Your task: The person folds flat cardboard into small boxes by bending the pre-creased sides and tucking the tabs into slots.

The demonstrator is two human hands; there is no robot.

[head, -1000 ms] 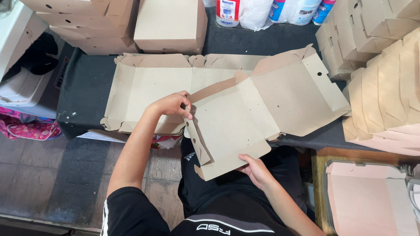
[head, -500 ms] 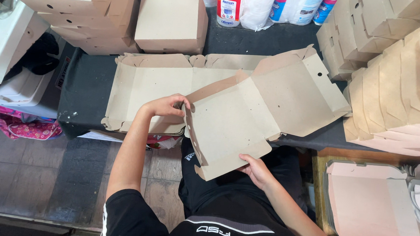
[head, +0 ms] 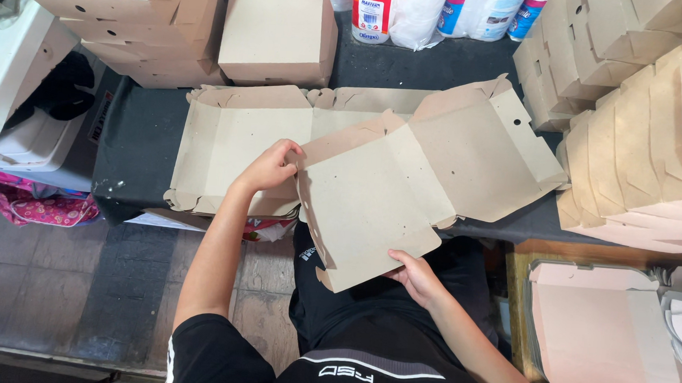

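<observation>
I hold a flat brown cardboard box blank (head: 405,180) over the near edge of the dark table (head: 134,151). My left hand (head: 267,167) pinches its left side flap and bends it upward. Under the blank's near edge, my right hand (head: 415,275) supports it with fingers curled on the board. Beneath it, a stack of unfolded box blanks (head: 233,141) lies flat on the table, right by my left hand.
Folded cardboard boxes (head: 276,30) are piled at the back left, and leaning rows of folded boxes (head: 653,124) fill the right. Plastic bottles (head: 376,8) stand at the far edge. Pinkish flat blanks (head: 601,326) lie lower right. A white appliance (head: 9,76) is left.
My left hand has shifted slightly along the left flap and folded it further up. My right hand stays under the near edge.
</observation>
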